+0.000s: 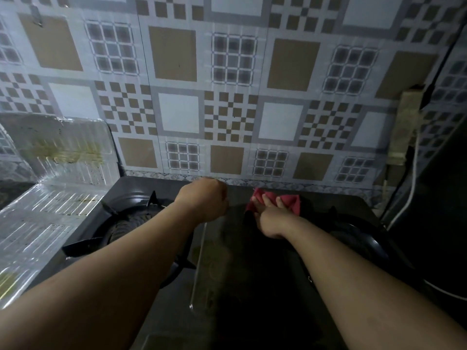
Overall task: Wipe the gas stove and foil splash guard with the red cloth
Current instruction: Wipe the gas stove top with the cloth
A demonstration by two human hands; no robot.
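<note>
At the centre of the frame the right hand (269, 218) lies on the red cloth (290, 202), fingers spread flat and pressing it onto the dark glass top of the gas stove (227, 286), near its back edge. Just to its left, the left hand (204, 199) is curled into a fist above the stove; whether it grips anything cannot be told. The left burner grate (121, 223) sits in the lower left, beside the stained foil splash guard (63, 157). A patterned tiled wall (227, 84) fills the upper frame
</note>
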